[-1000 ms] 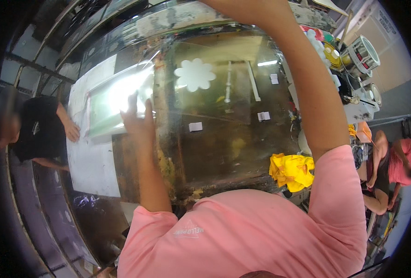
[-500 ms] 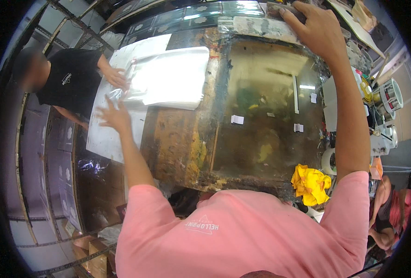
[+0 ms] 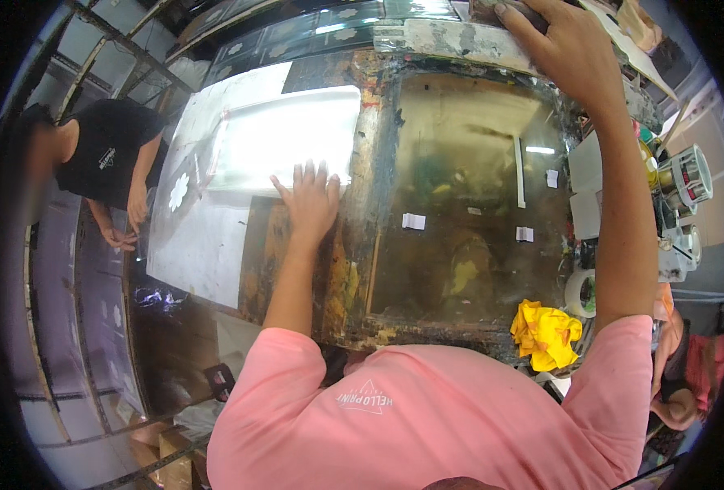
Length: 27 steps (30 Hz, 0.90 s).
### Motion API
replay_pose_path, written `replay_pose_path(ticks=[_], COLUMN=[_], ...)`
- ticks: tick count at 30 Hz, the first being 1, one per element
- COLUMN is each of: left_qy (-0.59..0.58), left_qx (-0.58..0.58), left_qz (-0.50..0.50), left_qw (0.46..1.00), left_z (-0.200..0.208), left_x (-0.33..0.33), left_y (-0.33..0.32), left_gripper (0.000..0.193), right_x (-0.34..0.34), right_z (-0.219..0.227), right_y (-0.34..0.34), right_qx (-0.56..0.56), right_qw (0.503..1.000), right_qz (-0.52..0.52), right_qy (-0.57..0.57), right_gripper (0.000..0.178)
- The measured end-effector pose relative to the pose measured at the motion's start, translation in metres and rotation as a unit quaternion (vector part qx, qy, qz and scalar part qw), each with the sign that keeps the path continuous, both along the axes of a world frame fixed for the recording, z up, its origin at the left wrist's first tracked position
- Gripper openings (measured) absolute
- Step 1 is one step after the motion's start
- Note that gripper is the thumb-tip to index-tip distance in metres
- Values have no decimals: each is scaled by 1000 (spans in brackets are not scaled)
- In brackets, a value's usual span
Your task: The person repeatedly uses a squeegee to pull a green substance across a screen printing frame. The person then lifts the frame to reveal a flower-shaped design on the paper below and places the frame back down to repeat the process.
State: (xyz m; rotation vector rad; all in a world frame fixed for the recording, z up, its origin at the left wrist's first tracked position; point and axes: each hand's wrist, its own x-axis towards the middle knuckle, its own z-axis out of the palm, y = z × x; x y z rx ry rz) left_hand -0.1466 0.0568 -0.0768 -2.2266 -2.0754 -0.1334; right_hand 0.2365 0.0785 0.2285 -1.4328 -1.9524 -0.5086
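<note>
My left hand (image 3: 311, 202) lies with fingers spread on the near right edge of a stack of clear plastic sheets (image 3: 284, 131), which glares brightly. A white board (image 3: 207, 261) lies under the stack. On its left part shows a white flower print (image 3: 179, 190), seemingly on a clear sheet. At the far right, my right hand (image 3: 574, 53) is closed round a dark, worn bar-like piece (image 3: 509, 15). Next to it lies a paint-smeared pale bar (image 3: 460, 45). Between my arms is a glossy, see-through panel (image 3: 452, 269) with small white tabs (image 3: 413, 221) and a white strip (image 3: 519, 175).
A person in a black shirt (image 3: 105, 159) stands at the left, hands (image 3: 136, 208) off the stack. A crumpled yellow cloth (image 3: 546, 335) and a tape roll (image 3: 581, 292) are at the near right. Buckets (image 3: 684, 175) stand beyond my right arm. Flower-printed sheets (image 3: 288, 41) lie at the back.
My left hand has moved right, from the board's left side onto the stack's near edge. The other person has drawn back from the stack. The flower print now shows on the board's left.
</note>
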Motion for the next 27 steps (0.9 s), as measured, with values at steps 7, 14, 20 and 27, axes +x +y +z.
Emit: replay_pose_path(ticks=[7, 14, 20, 27], left_qy=[-199, -68, -74, -104], left_qx=[61, -113, -45, -41], left_qz=[-10, -172, -320, -377], left_qw=[978, 976, 943, 920], left_z=[55, 84, 13, -2], left_x=[-11, 100, 211, 279], left_y=[20, 1, -56, -52], left_gripper=[48, 49, 105, 126], right_x=[7, 10, 14, 16], right_z=[-6, -12, -19, -9], right_y=[2, 0, 0, 11], right_qx=[27, 23, -3, -8], right_qw=[999, 999, 1000, 999], right_qz=[9, 5, 11, 16], right_qy=[-27, -26, -18, -29], right_gripper=[51, 54, 58, 63])
